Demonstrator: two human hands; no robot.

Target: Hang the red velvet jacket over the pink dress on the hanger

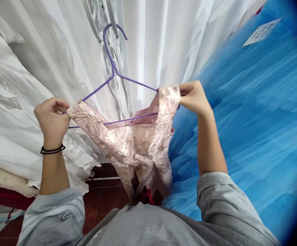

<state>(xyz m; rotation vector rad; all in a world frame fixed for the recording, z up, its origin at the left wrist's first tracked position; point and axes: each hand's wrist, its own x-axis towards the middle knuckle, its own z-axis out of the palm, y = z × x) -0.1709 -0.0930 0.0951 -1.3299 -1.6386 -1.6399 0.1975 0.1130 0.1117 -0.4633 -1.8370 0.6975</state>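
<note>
We held a pink brocade dress [142, 136] up in front of us, its bodice spread between our two hands and its skirt hanging toward the near side. A purple hanger [114, 70] sat inside it: the sloping arms ran under the two shoulder straps, and the straight lower bar crossed the open neckline. The hook stood up at the far side, before some white metal scrollwork [113, 13] — we could not tell whether it was caught there.

Our left hand [52, 119] had its thumb and fingers pinched together on the outer edge of the left strap [86, 116], close to the hanger's left end. A thin black band [53, 149] circled that wrist. Our right hand [193, 97] gripped the outer edge of the right strap [169, 100], with its fingertips partly hidden by the cloth. Gold-toned flowers showed across the bodice, and the neckline showed a plain pink lining.

White drapery [150, 44] filled the far side, and blue tulle [240, 136] spread over the right, a white card [262, 32] with dark marks lying against it at the far end. On the near left we saw cream fabric [7, 174] above dark red cloth [7, 195] — and, below the dress, reddish-brown floor tiles [104, 196]. We wore a grey shirt [143, 225].
</note>
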